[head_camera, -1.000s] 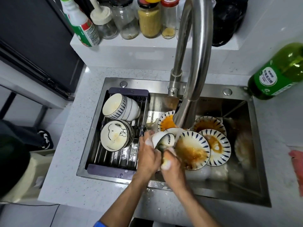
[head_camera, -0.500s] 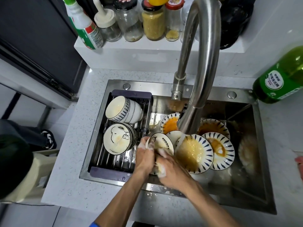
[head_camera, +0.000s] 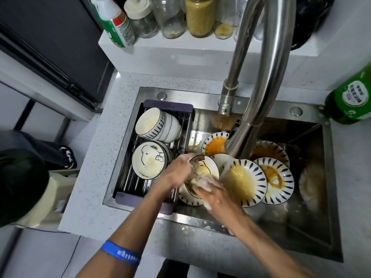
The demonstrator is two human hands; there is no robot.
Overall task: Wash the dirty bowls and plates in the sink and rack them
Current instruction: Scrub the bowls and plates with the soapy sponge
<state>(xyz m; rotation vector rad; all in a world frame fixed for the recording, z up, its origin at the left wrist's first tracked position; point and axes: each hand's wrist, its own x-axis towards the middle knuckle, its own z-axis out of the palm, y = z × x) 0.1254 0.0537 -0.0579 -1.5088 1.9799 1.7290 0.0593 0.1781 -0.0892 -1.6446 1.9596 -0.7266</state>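
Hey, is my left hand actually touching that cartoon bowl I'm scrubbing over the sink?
Touching. The head view shows the left hand with its fingers curled over the cartoon bowl's rim.

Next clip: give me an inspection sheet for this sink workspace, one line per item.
Surface: speckled countertop around a steel sink.
Job's things: cartoon bowl being scrubbed; dirty plates in the sink; washed bowls on the rack.
Clutter: jars and spray bottle on the ledge; green bottle.
Grippers: left hand grips the bowl's rim; soapy right hand scrubs inside, fingers blurred.
Cables: nothing seen.
Surroundings: faucet overhead; dark cabinet on the left.
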